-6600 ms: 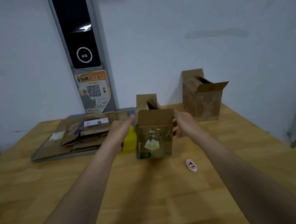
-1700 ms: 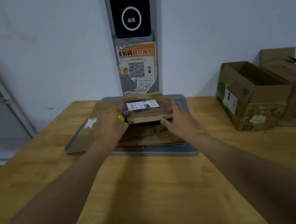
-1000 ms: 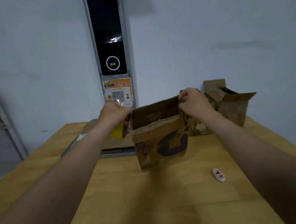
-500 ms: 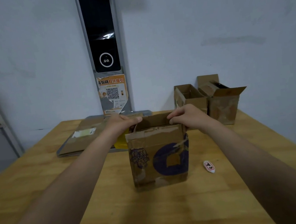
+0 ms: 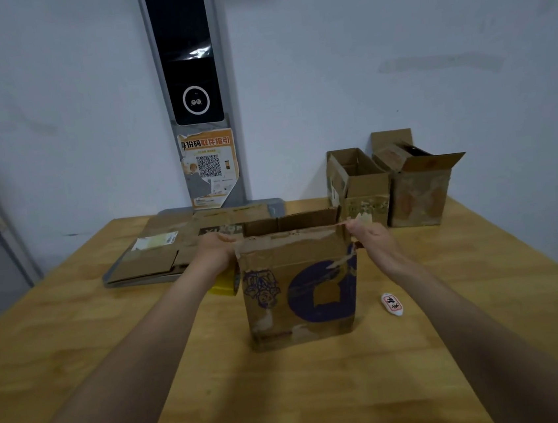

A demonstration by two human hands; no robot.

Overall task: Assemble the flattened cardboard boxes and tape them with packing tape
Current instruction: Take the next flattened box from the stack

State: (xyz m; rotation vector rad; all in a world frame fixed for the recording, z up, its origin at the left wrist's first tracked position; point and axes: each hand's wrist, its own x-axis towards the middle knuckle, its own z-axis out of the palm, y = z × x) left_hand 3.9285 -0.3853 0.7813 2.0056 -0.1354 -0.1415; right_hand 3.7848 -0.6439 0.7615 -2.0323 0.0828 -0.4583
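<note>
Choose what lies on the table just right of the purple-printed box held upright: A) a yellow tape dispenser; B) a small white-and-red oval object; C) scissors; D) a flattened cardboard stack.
B: the small white-and-red oval object lies on the table beside the lower right corner of the purple-printed box.

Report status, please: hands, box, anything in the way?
Left hand and right hand pinch box top corners. Box upright on table, top open. Yellow object under left wrist.

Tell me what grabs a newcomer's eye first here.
The purple-printed cardboard box standing on the wooden table, its top corners gripped by the left hand and right hand. Behind right, two open boxes stand by the wall; behind left lies a stack of flattened cardboard.
</note>
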